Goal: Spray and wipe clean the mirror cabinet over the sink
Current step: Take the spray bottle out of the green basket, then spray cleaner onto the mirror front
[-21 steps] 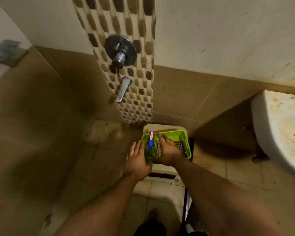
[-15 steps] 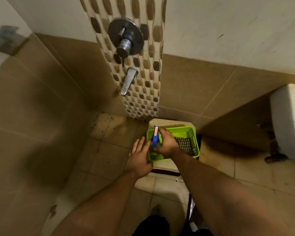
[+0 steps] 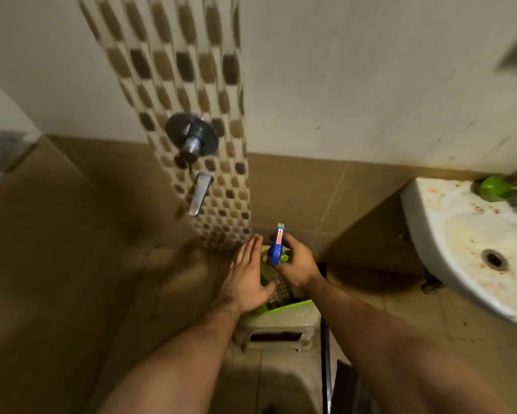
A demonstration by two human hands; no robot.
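My right hand point(image 3: 296, 261) has the spray bottle point(image 3: 276, 248) by its blue trigger head, fingers point(image 3: 290, 243) curled round the neck so the nozzle points up and away from me. That is the grip I will need for spraying, so I judge no re-gripping is called for. The bottle hangs just above the green basket point(image 3: 293, 307), its green body mostly hidden between my hands.

My left hand point(image 3: 245, 276) is beside it, holding nothing. Its fingers point(image 3: 251, 249) are straight and together, palm turned toward the bottle, ready to steady it or to go down for the checked cloth point(image 3: 284, 291) lying in the basket.

The basket sits on a low stool point(image 3: 275, 333), which keeps the supplies off the floor and near the sink point(image 3: 430, 234) to my right. The mirror cabinet is not clearly in view; it should be above that sink. Nothing has been sprayed or wiped, so I judge this is the gathering step, with the cloth yet to be picked up.
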